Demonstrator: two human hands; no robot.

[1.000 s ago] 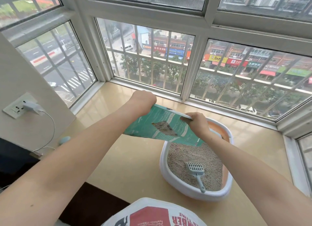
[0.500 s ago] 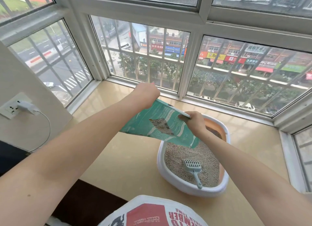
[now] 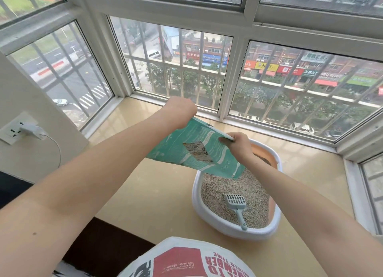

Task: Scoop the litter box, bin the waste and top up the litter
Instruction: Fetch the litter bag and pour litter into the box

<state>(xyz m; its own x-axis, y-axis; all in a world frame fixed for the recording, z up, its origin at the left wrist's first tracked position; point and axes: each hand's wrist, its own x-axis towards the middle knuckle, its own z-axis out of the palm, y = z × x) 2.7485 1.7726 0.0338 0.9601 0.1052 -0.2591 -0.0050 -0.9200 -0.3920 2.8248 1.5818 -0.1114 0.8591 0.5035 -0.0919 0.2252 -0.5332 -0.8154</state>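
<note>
A: Stage?

B: Top-up, by the look. Teal bag (image 3: 196, 150) held over far half of box (image 3: 209, 225), tilted, lower end hanging just above the litter (image 3: 215, 191). Mouth hidden behind the bag; cannot tell whether grains fall

A: Hands?

B: Left hand (image 3: 180, 109) at the raised end, seen from the back, fingers out of sight behind the bag; probably gripping, cannot confirm. Right hand (image 3: 238, 144) pinching the bag's upper edge, thumb tip on the near face, other fingers curled behind

A: Box itself?

B: On the beige sill (image 3: 145, 194), right of centre, near the window (image 3: 172, 69). White rim, orange inner wall. Litter spread over the floor of it, no clumps seen from here

A: Scoop?

B: Scoop (image 3: 236, 204) lying in the near part of the box, head flat on the litter, handle end resting at the near rim. Nothing seen in it, untouched by either hand

A: Done, then?

B: Scooping judged finished, going by idle scoop and even litter. Binning not checkable; no bin in view. Left, as a guess: finish pouring, level, put bag away

A: Anything else?

B: Wall socket (image 3: 14, 129) with plugged charger at far left, well apart
</note>
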